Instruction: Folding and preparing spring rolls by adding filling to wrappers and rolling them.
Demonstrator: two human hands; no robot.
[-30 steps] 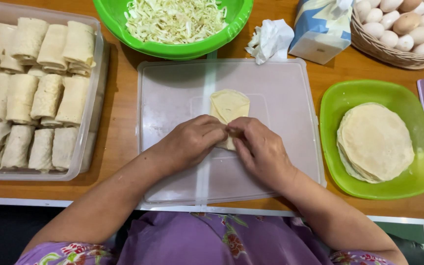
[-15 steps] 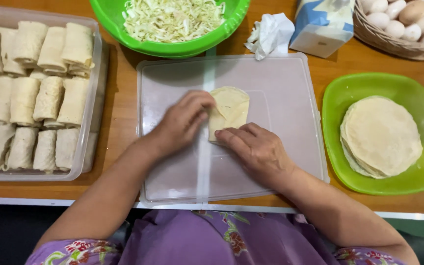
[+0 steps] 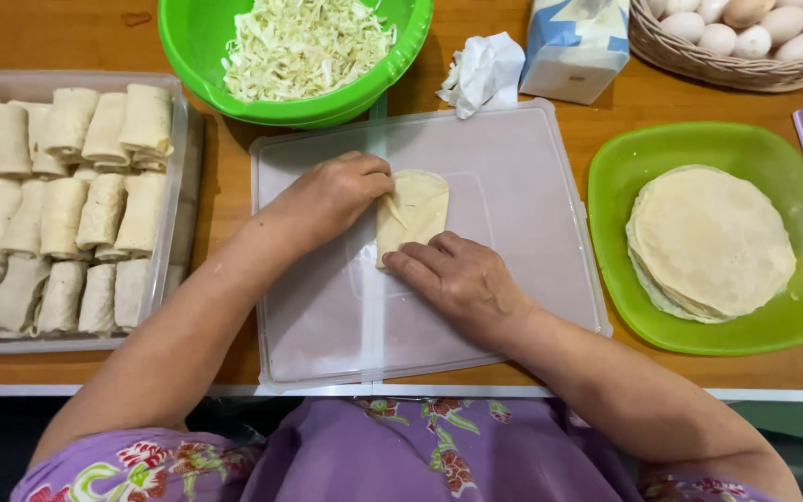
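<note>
At nine o'clock a clear tray holds many finished rolls. At centre, on the plastic lid, the left hand pinches the wrapper's left flap inward; the right hand presses flat fingers on its lower edge. Folding looks half done. At three o'clock, a stack of wrappers waits.
</note>
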